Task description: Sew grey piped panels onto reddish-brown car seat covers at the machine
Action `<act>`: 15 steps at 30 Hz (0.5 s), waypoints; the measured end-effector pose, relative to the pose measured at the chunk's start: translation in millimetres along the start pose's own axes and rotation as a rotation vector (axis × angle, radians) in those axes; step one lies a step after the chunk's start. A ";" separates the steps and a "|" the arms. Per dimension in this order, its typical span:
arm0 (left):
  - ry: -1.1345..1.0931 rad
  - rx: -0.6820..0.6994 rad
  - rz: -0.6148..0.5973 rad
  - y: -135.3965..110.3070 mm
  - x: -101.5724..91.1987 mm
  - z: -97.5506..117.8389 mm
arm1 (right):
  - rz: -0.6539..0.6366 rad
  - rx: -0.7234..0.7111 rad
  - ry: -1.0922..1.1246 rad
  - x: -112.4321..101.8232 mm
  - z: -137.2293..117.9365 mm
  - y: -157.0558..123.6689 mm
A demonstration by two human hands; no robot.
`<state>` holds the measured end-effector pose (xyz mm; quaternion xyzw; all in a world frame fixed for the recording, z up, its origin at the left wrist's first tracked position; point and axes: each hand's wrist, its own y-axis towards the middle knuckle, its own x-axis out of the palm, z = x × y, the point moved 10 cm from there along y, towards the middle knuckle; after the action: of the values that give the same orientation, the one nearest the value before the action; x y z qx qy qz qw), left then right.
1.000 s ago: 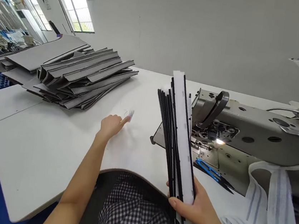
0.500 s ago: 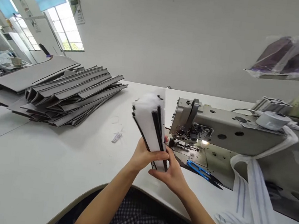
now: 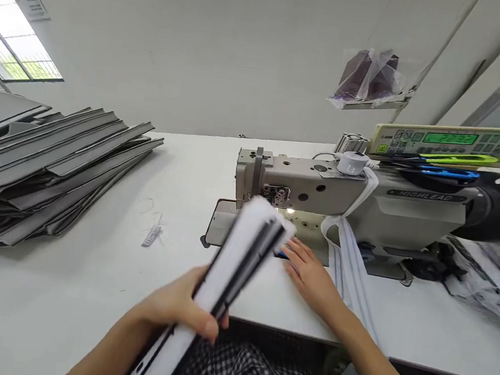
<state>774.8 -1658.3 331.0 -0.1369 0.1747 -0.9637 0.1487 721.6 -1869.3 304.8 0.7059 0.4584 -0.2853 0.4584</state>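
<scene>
A folded bundle of white strips with black edges [image 3: 222,274] is in my left hand [image 3: 187,304], whose thumb presses across the front and fingers wrap behind. The bundle stands tilted to the right, its blurred upper end in front of the sewing machine [image 3: 304,187]. My right hand [image 3: 312,279] lies palm down by the machine bed, fingers stretched forward. Under its fingertips a bit of blue handle of the thread snips [image 3: 286,252] shows. Hand and bundle hide most of the snips.
Grey folded panels [image 3: 62,172] are piled on the left of the white table [image 3: 85,289]. A small label with loose threads [image 3: 152,235] lies mid-table. White striped webbing [image 3: 354,259] hangs by the machine. Behind stands a control panel [image 3: 454,141]; plastic-wrapped items [image 3: 486,287] lie far right.
My right hand has let go of the white bundle and moved right onto the thread snips. My left hand has brought the bundle lower and left, tilting it rightward. The view has turned right.
</scene>
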 end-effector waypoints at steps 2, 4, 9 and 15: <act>-0.025 -0.106 -0.056 10.5 13.1 -24.4 | 0.016 0.031 -0.101 -0.6 27.8 -14.3; -0.059 -0.126 -0.019 29.1 17.8 -38.2 | 0.051 0.074 -0.201 -9.6 47.4 -32.6; -0.052 -0.165 0.005 84.8 31.8 -51.1 | 0.211 0.264 -0.469 -66.1 88.2 -86.1; -0.080 -0.173 -0.016 148.7 57.5 -42.9 | 0.299 0.322 -0.640 -92.0 94.2 -112.2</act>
<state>744.0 -1797.9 248.5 -0.1890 0.2499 -0.9400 0.1353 582.9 -1972.5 298.0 0.7030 0.1337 -0.4897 0.4982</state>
